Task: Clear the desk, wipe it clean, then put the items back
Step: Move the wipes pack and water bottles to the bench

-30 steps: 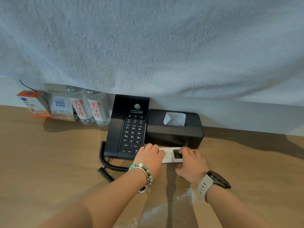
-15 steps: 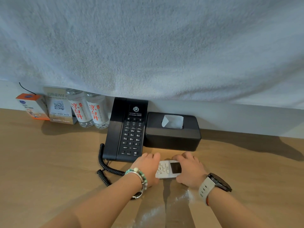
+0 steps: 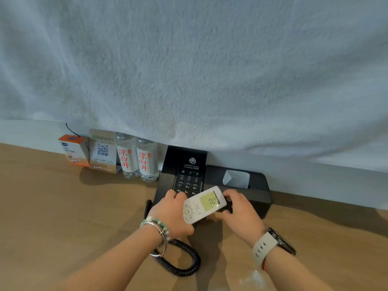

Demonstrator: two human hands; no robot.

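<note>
The left hand (image 3: 172,213) and right hand (image 3: 241,213) hold the lit remote (image 3: 204,204) near the phone (image 3: 186,164)

Wooden desk (image 3: 63,206) against a pale wall (image 3: 315,181)

Remote (image 3: 204,204): white, lit screen showing 22, tilted, raised over phone's near end.
Phone (image 3: 178,158): black, far on surface (image 3: 63,206).
Tissue box (image 3: 258,192): black, just right of phone.

I record the remote (image 3: 204,204) white, its screen lit yellow-green; phone (image 3: 184,162) and tissue box (image 3: 258,190) black; desk (image 3: 63,217) light brown wood grain; bottles (image 3: 128,158) clear, white labels with red characters; carton (image 3: 72,150) orange and white; sign (image 3: 102,151) gold with a black QR pattern; my watch strap (image 3: 262,246) cream; my bracelet (image 3: 159,224) green-beaded.
</note>
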